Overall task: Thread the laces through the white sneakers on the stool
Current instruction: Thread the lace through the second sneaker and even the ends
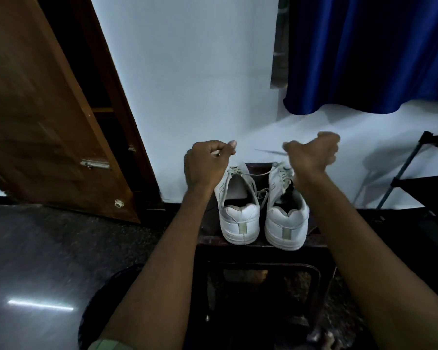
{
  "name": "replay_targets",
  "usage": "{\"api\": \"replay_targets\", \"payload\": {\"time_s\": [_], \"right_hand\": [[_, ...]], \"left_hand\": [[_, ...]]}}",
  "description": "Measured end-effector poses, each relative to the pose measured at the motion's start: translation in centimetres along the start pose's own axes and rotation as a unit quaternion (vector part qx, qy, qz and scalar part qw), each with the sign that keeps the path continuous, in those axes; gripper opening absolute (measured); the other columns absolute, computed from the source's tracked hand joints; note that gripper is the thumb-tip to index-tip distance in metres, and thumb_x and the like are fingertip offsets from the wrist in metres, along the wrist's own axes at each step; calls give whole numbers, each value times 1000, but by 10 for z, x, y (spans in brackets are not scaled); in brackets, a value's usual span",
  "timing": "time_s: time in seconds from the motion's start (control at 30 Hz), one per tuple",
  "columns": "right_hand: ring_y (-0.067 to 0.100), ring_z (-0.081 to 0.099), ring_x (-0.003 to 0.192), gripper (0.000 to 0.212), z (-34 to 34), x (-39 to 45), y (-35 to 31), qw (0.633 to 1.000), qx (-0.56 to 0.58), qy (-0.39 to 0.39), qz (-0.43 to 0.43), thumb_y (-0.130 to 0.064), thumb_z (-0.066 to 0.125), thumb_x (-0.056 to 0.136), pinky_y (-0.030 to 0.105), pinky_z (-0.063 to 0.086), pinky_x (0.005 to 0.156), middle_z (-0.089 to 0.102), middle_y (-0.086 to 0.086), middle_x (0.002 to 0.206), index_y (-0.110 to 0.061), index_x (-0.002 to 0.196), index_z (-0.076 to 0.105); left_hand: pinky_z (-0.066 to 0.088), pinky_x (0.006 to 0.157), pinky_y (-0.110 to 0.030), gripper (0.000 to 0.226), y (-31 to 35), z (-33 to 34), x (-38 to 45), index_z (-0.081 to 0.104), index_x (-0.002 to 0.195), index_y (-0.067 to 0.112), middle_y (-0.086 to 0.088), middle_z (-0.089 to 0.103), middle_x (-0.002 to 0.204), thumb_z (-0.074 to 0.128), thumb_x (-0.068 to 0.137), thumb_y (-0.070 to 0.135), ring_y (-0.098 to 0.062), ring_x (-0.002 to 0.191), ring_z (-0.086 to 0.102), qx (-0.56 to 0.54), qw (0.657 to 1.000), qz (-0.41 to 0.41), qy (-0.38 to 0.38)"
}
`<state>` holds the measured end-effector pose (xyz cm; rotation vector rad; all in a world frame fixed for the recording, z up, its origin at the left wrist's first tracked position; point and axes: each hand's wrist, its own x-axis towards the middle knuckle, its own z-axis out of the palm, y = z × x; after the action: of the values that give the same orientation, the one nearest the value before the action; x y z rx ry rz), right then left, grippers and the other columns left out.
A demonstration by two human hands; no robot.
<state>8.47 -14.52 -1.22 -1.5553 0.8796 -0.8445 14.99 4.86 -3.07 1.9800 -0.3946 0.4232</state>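
Two white sneakers stand side by side on a dark stool [208, 239], heels toward me: the left sneaker [239, 213] and the right sneaker [286, 221]. White laces [259, 174] run across between their toe ends. My left hand [205, 164] is raised above the left sneaker's toe, its fingers curled round a lace end. Above the right sneaker's toe is my right hand [312, 154], blurred, its fingers curled; a thin lace streak shows beside it.
A brown wooden door [48, 117] stands ajar at the left. A white wall lies behind the stool, with a blue curtain [364, 54] at the upper right. A black metal rack [415, 173] stands at the right. The floor is dark and glossy.
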Motion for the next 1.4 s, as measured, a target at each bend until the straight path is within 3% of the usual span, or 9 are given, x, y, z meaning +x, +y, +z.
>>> {"api": "replay_targets", "payload": {"time_s": [0.1, 0.2, 0.5, 0.67, 0.8, 0.9, 1.07, 1.17, 1.4], "right_hand": [[20, 53, 115, 67, 10, -21, -5, 958, -68, -186, -206, -2, 75, 81, 37, 52, 86, 59, -2, 125, -21, 138, 46], [16, 69, 99, 35, 22, -35, -5, 890, -59, -396, -218, -8, 67, 94, 35, 58, 76, 73, 0, 110, -16, 128, 63], [-10, 58, 53, 6, 24, -32, 9, 900, -159, -293, -279, -17, 77, 91, 11, 41, 58, 64, -18, 60, -15, 88, 83], [8, 69, 73, 7, 28, -39, 14, 913, -182, -249, -268, -19, 77, 84, 24, 51, 70, 76, -6, 76, -21, 82, 83], [11, 69, 73, 7, 28, -36, 16, 914, -182, -260, -254, -20, 78, 84, 27, 52, 71, 73, -8, 71, -22, 81, 83], [15, 71, 81, 6, 32, -39, 19, 906, -195, -276, -254, -20, 79, 83, 27, 52, 73, 78, -3, 80, -22, 80, 83], [14, 70, 82, 9, 37, -44, 18, 897, -232, -274, -258, -17, 77, 79, 20, 45, 65, 78, -3, 81, -24, 82, 84], [16, 71, 83, 12, 42, -52, 18, 888, -253, -272, -271, -16, 75, 78, 17, 45, 62, 78, -2, 80, -22, 82, 83], [22, 71, 90, 14, 43, -56, 18, 881, -256, -259, -301, -18, 72, 79, 30, 55, 76, 79, 0, 85, -22, 84, 83]], "left_hand": [[51, 73, -21, 25, 5, 4, -2, 81, 85, 27, 16, 77, 82, 68, 98, 43, 0, 79, 71, 40, 996, 74, -39], [46, 70, -31, 19, 0, 10, -2, 67, 84, 25, 11, 63, 79, 57, 100, 20, -15, 78, 62, 64, 984, 132, -99], [44, 77, -17, 25, -8, -1, 1, 78, 90, 27, 4, 70, 94, 61, 99, 11, -8, 85, 62, 0, 991, 77, -113], [50, 71, -20, 9, -7, -11, 1, 79, 93, 28, 10, 72, 80, 82, 85, 25, -3, 70, 63, 21, 990, -3, -138], [64, 79, -31, 40, -11, -20, 0, 76, 98, 23, -2, 77, 93, 92, 61, 22, -15, 82, 75, 40, 948, -143, -281], [62, 70, -27, 18, -13, -22, 0, 82, 84, 11, -10, 80, 88, 86, 66, 9, -16, 71, 73, 32, 954, -190, -228], [60, 69, -22, 26, -10, -29, 1, 74, 100, -14, -19, 77, 97, 76, 74, -13, -17, 74, 72, -89, 928, -301, -202], [56, 53, -16, 16, -9, -32, -1, 74, 92, -7, -10, 76, 90, 72, 80, -17, -8, 66, 72, -126, 911, -336, -204], [56, 52, -15, 25, -11, -33, -2, 75, 110, -6, -8, 77, 102, 72, 86, -12, -10, 81, 72, -160, 894, -367, -202]]}}
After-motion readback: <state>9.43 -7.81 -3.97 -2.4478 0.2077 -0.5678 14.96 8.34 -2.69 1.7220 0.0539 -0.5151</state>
